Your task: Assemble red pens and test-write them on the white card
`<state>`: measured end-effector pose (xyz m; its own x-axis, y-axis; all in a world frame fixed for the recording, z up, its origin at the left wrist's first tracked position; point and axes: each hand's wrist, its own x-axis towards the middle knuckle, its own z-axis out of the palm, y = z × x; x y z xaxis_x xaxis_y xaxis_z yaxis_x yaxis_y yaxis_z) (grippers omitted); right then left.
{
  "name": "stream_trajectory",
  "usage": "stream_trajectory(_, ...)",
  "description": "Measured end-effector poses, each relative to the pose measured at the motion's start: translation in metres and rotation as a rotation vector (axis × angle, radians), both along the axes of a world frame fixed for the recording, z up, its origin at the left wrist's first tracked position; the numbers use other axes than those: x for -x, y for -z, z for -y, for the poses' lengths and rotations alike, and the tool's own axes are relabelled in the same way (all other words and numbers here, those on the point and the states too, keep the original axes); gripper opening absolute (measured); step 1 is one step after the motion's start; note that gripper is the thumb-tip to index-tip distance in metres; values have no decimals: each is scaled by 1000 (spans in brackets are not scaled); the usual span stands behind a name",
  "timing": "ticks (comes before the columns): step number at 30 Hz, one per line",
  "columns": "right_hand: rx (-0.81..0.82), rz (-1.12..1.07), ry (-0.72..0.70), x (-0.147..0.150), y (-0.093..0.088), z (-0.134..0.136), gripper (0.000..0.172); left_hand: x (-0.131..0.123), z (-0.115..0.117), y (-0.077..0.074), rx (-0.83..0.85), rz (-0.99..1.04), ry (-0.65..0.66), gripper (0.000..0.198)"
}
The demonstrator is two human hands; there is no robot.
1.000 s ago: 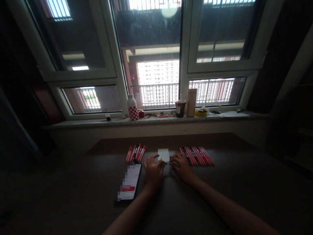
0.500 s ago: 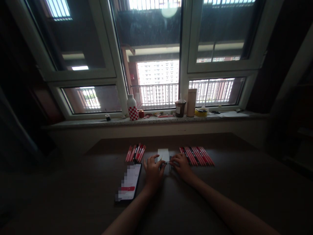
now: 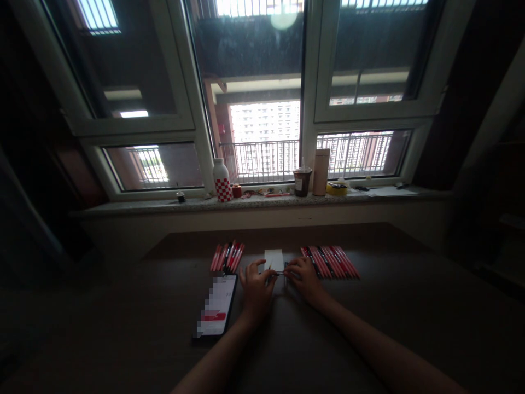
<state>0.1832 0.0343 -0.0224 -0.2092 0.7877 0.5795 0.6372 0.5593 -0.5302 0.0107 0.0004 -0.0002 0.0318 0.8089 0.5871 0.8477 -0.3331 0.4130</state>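
My left hand (image 3: pixel 256 287) and my right hand (image 3: pixel 303 278) meet over the middle of the table. Between their fingertips runs a thin pen-like piece (image 3: pixel 280 273), dark with a light glint, pinched at both ends. Its exact kind is too small to make out. Just beyond the hands lies a white paper pad (image 3: pixel 273 257), its near part hidden by my fingers. A row of red and black pens (image 3: pixel 228 257) lies beyond my left hand. Another row of pens (image 3: pixel 330 261), pink-red with several black ones, lies beside my right hand.
A phone (image 3: pixel 217 306) with a lit screen lies left of my left forearm on the dark table (image 3: pixel 156 306). On the windowsill (image 3: pixel 262 202) stand a checkered bottle (image 3: pixel 222 183), a drink cup (image 3: pixel 302 183), a tall tan flask (image 3: pixel 321 172) and a yellow roll (image 3: pixel 337 189).
Both hands keep nearly the same place and pinch, with only a slight shift of the fingers. The phone screen's content has changed a little.
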Motion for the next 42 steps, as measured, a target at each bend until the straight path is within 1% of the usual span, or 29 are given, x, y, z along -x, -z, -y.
stream_trajectory(5,3,-2,-6,0,-1,2,15,0,1,0,-5,2,-11,11)
stream_trajectory(8,8,-19,-7,0,-1,2,19,0,1,0,-18,1,-26,12)
stream_trajectory(14,2,-25,39,0,2,-1,37,0,3,-3,5,16,-42,13)
stream_trajectory(18,2,60,30,-1,4,0,49,1,4,-4,9,16,-48,13)
stream_trajectory(20,-6,112,16,0,4,1,48,2,3,-3,12,18,-54,13)
stream_trajectory(23,-3,155,16,1,3,3,40,2,3,-2,15,15,-57,13)
stream_trajectory(27,33,168,36,1,3,4,26,2,3,-3,16,8,-69,14)
stream_trajectory(30,54,163,41,2,3,4,21,1,4,-4,22,2,-85,14)
stream_trajectory(32,58,151,35,2,2,4,20,1,5,-5,24,-4,-93,15)
stream_trajectory(37,36,60,-1,1,-2,5,24,1,5,-4,21,-8,-112,16)
stream_trajectory(42,11,-19,19,1,-5,6,22,2,5,-4,13,-7,-117,17)
